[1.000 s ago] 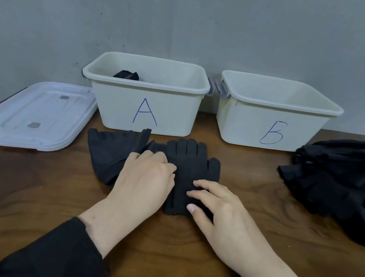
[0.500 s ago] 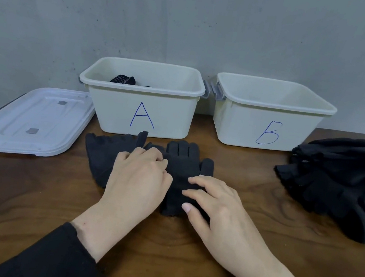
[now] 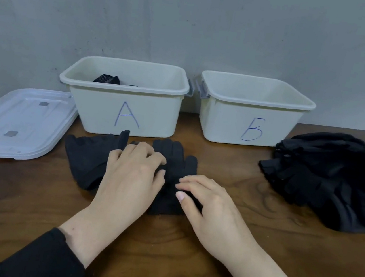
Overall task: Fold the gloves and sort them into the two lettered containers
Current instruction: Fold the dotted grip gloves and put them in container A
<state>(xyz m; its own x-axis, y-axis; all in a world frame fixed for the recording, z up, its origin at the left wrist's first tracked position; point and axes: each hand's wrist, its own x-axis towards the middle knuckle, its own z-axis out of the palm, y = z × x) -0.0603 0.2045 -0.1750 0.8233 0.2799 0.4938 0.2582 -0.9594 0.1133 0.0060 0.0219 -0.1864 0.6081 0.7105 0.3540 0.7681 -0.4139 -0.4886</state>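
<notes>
Two black gloves lie flat on the wooden table in front of container A point(image 3: 100, 112): one glove point(image 3: 87, 160) to the left, the other glove point(image 3: 175, 158) with its fingers pointing away from me. My left hand point(image 3: 131, 175) rests on the place where they meet, its fingers bent down onto the cloth. My right hand point(image 3: 210, 203) lies on the right glove's lower part, fingers stretched leftward and pressing it. Container A holds a folded black glove point(image 3: 107, 79). Container B point(image 3: 225, 125) stands to its right; its inside is not visible.
A heap of black gloves point(image 3: 326, 177) lies at the right table edge. A white lid point(image 3: 12, 123) lies left of container A. A grey wall stands right behind both containers. Bare wood shows in front of my arms.
The view has tilted up a little, so everything sits lower in the frame. My hands have stayed on the gloves with hardly any shift.
</notes>
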